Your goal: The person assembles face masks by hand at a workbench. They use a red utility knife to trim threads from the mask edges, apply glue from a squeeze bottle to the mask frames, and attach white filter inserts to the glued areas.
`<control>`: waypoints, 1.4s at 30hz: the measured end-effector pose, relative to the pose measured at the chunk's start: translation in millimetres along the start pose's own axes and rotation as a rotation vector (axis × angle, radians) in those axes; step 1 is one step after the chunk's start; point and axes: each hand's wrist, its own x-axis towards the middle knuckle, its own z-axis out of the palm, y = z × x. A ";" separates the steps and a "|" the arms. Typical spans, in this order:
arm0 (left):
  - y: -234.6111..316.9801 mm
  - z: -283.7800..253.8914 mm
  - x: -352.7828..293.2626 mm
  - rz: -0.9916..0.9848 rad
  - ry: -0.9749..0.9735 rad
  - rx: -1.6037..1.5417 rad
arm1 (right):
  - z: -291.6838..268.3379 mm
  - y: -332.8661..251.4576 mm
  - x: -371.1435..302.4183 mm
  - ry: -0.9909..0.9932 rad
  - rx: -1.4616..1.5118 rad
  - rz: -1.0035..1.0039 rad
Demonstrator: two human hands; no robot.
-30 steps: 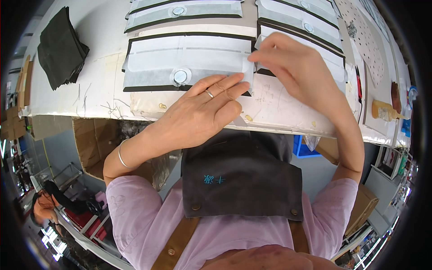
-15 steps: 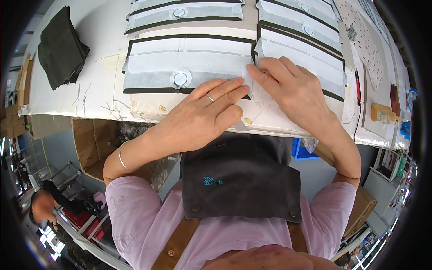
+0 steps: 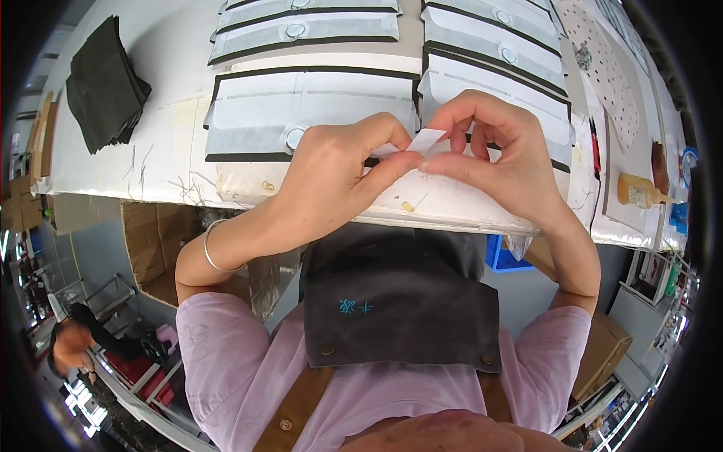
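Note:
Between my two hands is a small white strip [image 3: 425, 141], like a piece of tape or backing paper. My left hand [image 3: 339, 162] pinches one end of it with thumb and forefinger. The fingertips of my right hand [image 3: 501, 151] close on the other end, the thumbs nearly meeting. Both hands hover over the near edge of the white panel [image 3: 256, 124], which has black edges and a round metallic disc [image 3: 296, 138]. A similar black-edged panel [image 3: 467, 79] lies to the right, partly behind my right hand.
More black-edged panels [image 3: 331, 26] lie in two columns farther back. A stack of black sheets [image 3: 109, 87] is at the left. On the right are a perforated board [image 3: 602, 68], a red pen-like tool [image 3: 596, 147] and a yellowish bottle [image 3: 639, 191]. Below the table stands a cardboard box [image 3: 151, 248].
Both hands have lifted off the panels and come together at the near side. The white strip, earlier hanging below my left hand, is now raised between the fingers of both.

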 end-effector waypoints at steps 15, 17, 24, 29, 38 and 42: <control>-15.9 -23.1 21.2 0.237 0.016 0.455 | -36.1 46.5 34.7 -0.066 0.003 0.173; -17.9 -24.0 28.8 0.398 0.041 0.644 | -35.8 45.1 41.4 -0.059 -0.117 0.138; -14.2 -20.8 39.1 0.510 -0.115 0.761 | -34.5 35.6 51.0 -0.086 -0.167 0.219; -12.9 -18.5 42.2 0.521 -0.198 0.789 | -34.5 34.9 52.0 -0.082 -0.152 0.243; -16.1 -11.3 43.3 0.495 -0.258 0.765 | -29.8 43.2 52.2 0.023 -0.181 0.168; -16.4 -11.0 41.7 0.473 -0.262 0.745 | -30.3 40.3 47.9 0.055 -0.326 0.018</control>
